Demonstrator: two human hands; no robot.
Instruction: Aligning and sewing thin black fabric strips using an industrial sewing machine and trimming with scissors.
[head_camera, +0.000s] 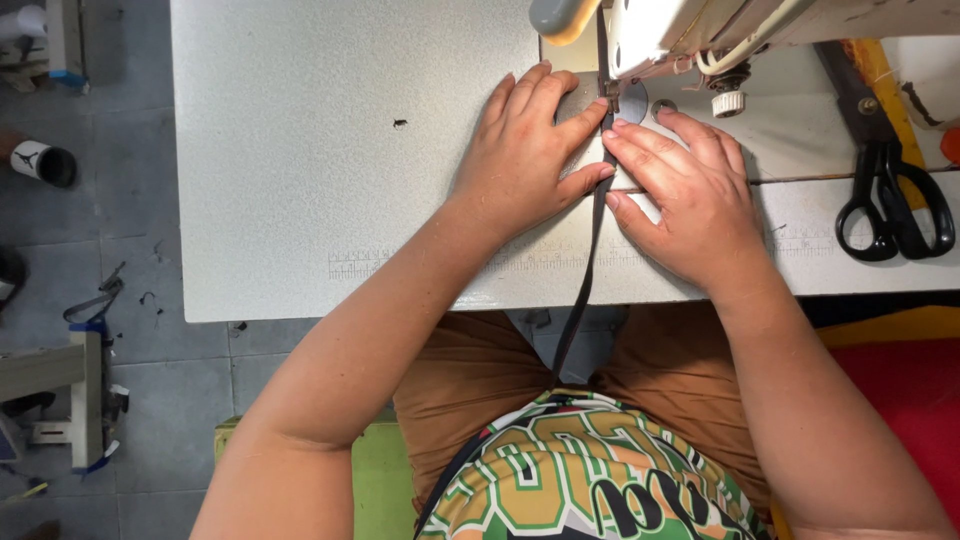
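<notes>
- Hands flat on the sewing table (300, 200), one on each side of a narrow dark strap (592, 240), likely to keep it straight on its way to the needle.
- Left hand (525, 150) lying palm down, fingers loosely spread and pointing up toward the presser foot (607, 95); fingertips pressing beside the strap's left edge, not wrapped around anything.
- Right hand (690, 190) also palm down, fingers close together and angled in from the right, tips touching the strap's right edge; pinching nothing, only pressing against the tabletop.
- Strap running from under the presser foot, down between both hands, over the near table edge and into the lap; thin, flat, limp, dark grey or black, looking like woven tape or elastic, exact weave too fine to tell.
- Sewing machine head (700, 30) at the top, cream-coloured, hard and glossy, with a round metal plate just beside the needle and a white ribbed knob (727, 102) further right.
- Tabletop pale grey, speckled, smooth laminate, with a printed ruler scale (400, 262) along the front edge, handy for measuring.
- Black-handled scissors (885, 190) resting well apart on the right, blades pointing away, within easy reach.
- Orange-brown shorts (470, 380) and patterned green shirt (580, 480) below the table edge; grey tiled floor (100, 200) on the left.
</notes>
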